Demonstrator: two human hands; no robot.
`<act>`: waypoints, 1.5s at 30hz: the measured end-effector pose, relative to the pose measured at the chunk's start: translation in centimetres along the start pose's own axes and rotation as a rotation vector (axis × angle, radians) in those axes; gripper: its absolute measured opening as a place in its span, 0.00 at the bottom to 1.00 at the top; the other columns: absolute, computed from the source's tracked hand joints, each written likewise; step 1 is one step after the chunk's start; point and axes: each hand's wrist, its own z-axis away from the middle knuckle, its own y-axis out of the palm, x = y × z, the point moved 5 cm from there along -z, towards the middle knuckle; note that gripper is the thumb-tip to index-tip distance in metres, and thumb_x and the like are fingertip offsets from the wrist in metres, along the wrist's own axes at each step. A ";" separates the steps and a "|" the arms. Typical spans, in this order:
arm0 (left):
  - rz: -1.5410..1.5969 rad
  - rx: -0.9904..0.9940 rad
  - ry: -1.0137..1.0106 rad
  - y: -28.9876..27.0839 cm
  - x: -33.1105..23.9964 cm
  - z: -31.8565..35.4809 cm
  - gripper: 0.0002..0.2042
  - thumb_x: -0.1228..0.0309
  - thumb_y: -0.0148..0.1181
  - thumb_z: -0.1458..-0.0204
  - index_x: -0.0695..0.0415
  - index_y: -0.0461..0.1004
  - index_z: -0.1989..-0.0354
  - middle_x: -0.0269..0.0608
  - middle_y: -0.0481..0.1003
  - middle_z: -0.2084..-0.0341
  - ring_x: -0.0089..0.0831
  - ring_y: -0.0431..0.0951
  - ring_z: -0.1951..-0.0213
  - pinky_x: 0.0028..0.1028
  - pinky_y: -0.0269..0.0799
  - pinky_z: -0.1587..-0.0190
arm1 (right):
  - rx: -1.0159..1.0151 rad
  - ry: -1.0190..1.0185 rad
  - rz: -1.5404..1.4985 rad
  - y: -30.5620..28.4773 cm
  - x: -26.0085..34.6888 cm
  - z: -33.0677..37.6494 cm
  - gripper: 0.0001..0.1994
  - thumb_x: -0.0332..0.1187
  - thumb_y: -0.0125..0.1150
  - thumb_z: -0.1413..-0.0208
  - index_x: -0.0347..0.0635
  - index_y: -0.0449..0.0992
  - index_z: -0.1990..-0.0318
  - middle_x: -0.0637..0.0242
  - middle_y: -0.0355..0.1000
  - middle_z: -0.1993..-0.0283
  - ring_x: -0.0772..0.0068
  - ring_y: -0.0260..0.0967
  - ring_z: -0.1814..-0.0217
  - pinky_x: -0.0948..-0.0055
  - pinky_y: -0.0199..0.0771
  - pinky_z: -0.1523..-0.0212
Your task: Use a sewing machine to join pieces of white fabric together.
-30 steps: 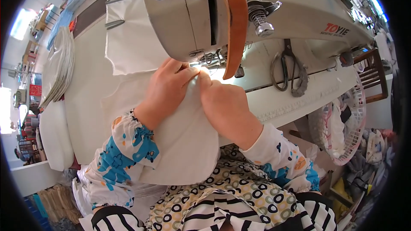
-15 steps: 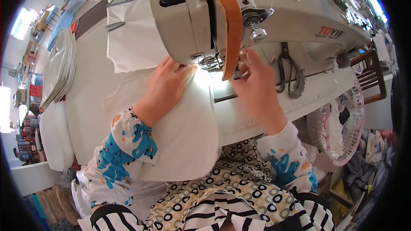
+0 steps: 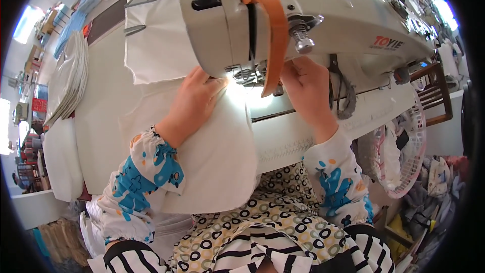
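Observation:
A white sewing machine (image 3: 323,20) with an orange strap (image 3: 278,35) stands over the table. Under its lit needle area lies a white fabric piece (image 3: 217,167), its lower end hanging over the table's near edge. My left hand (image 3: 192,103) presses on this fabric just left of the presser foot (image 3: 245,75), thumb and fingers closed on its edge. To the right of the strap, my right hand (image 3: 309,88) is raised with its fingers bent together. Its fingertips are partly behind the strap, so what they hold, if anything, cannot be made out.
Dark-handled scissors (image 3: 339,83) lie right of my right hand. Another white piece (image 3: 156,40) with a small metal tool (image 3: 135,30) on it lies at far left. Stacked white pieces (image 3: 70,78) sit at the left edge. A pink basket (image 3: 417,156) stands at right.
My right hand has drawn slightly right and up from beside the presser foot, its fingers now more bent. The left hand and fabric stay almost in place. The view has shifted slightly.

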 end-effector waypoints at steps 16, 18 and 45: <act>-0.176 0.389 -0.016 -0.1 -15.2 8.7 0.28 0.67 0.61 0.49 0.70 0.71 0.40 0.43 0.71 0.64 0.38 0.72 0.58 0.38 0.65 0.50 | 0.268 -0.510 0.147 1.0 3.4 15.4 0.16 0.23 0.66 0.62 0.46 0.81 0.61 0.73 0.74 0.58 0.66 0.72 0.60 0.65 0.70 0.57; -0.263 0.329 0.048 0.5 -14.1 9.9 0.31 0.71 0.58 0.51 0.72 0.68 0.37 0.39 0.71 0.70 0.34 0.73 0.65 0.34 0.67 0.54 | 0.283 -0.520 0.178 1.4 3.4 15.6 0.18 0.23 0.66 0.63 0.48 0.83 0.59 0.75 0.72 0.57 0.68 0.70 0.59 0.66 0.69 0.54; -0.080 0.342 -0.037 0.3 -12.9 9.5 0.33 0.72 0.65 0.63 0.61 0.74 0.41 0.51 0.64 0.34 0.49 0.67 0.36 0.45 0.68 0.39 | 0.268 -0.460 0.193 3.3 1.0 4.8 0.15 0.22 0.62 0.49 0.49 0.81 0.53 0.66 0.71 0.62 0.57 0.66 0.61 0.60 0.65 0.59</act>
